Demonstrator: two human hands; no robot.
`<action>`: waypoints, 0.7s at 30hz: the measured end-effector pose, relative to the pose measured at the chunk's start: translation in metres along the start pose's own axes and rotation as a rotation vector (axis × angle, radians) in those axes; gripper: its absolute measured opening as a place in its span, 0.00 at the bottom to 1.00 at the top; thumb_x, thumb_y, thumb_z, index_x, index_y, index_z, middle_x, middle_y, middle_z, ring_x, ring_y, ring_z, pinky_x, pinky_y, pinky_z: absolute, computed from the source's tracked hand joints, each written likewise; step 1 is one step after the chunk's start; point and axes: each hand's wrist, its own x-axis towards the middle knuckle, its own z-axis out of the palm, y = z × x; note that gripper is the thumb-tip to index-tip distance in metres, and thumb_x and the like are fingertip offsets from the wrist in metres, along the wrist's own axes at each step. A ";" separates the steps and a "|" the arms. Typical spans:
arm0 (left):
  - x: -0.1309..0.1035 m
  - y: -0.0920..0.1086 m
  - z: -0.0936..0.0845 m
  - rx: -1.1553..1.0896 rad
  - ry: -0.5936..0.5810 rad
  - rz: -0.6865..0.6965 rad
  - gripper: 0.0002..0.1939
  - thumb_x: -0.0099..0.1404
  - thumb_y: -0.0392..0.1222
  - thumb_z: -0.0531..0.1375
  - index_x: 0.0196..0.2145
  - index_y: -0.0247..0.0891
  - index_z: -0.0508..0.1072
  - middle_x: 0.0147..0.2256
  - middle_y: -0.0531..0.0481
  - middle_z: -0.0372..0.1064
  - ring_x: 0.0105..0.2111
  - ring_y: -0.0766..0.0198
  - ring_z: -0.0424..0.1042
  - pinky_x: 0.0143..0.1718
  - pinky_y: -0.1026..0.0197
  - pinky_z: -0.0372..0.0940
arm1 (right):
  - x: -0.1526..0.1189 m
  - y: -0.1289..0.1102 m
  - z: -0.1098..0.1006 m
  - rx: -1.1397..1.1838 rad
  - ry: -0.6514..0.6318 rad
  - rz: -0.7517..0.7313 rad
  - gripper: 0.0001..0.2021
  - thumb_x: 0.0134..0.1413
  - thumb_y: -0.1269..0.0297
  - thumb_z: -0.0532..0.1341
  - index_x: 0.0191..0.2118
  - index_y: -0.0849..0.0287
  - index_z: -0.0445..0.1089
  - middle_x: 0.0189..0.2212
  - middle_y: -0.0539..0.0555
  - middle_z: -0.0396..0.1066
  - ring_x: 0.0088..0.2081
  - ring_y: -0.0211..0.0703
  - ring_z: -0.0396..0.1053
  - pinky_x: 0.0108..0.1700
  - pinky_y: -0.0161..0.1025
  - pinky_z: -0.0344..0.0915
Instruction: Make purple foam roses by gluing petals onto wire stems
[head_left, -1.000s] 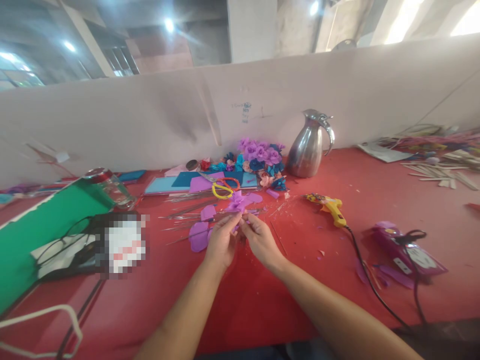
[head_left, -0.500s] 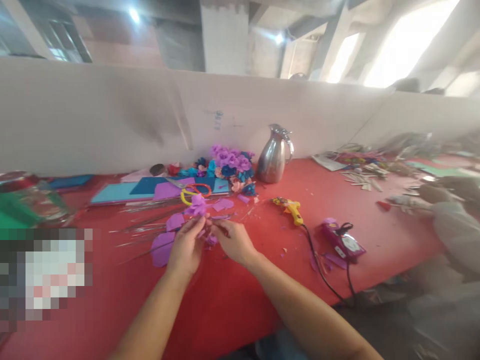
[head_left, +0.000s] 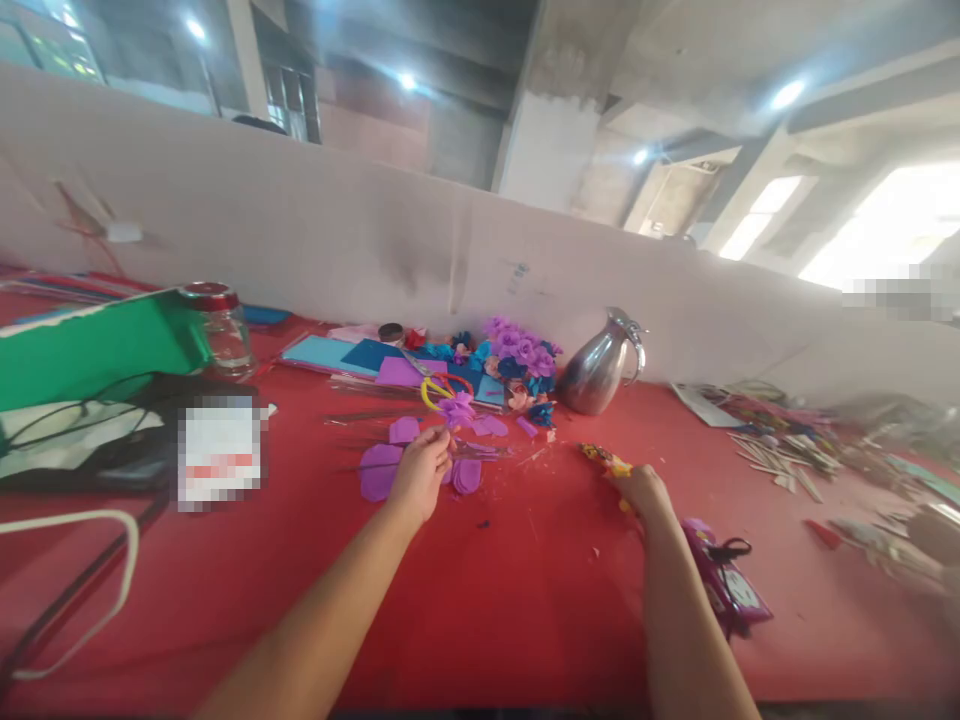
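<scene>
Purple paper flower [head_left: 455, 408] pinched by fingers of left hand [head_left: 421, 470] over mid red surface [head_left: 525, 620]. Yellow plastic glue gun [head_left: 619, 468], right, partly hidden by right hand [head_left: 648, 490], shifted from flower; its grip cannot be told.

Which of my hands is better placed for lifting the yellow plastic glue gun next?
Probably your right hand: it is on the yellow plastic glue gun, covering its handle. Your left hand is farther away and appears occupied holding a purple ruffled flower.
</scene>
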 end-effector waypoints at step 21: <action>-0.001 -0.005 -0.001 0.274 0.085 0.163 0.12 0.50 0.48 0.63 0.26 0.38 0.67 0.23 0.56 0.62 0.22 0.71 0.58 0.24 0.67 0.51 | -0.117 -0.074 0.024 0.996 -0.162 -0.785 0.13 0.54 0.57 0.60 0.40 0.61 0.69 0.24 0.50 0.69 0.22 0.34 0.60 0.25 0.32 0.59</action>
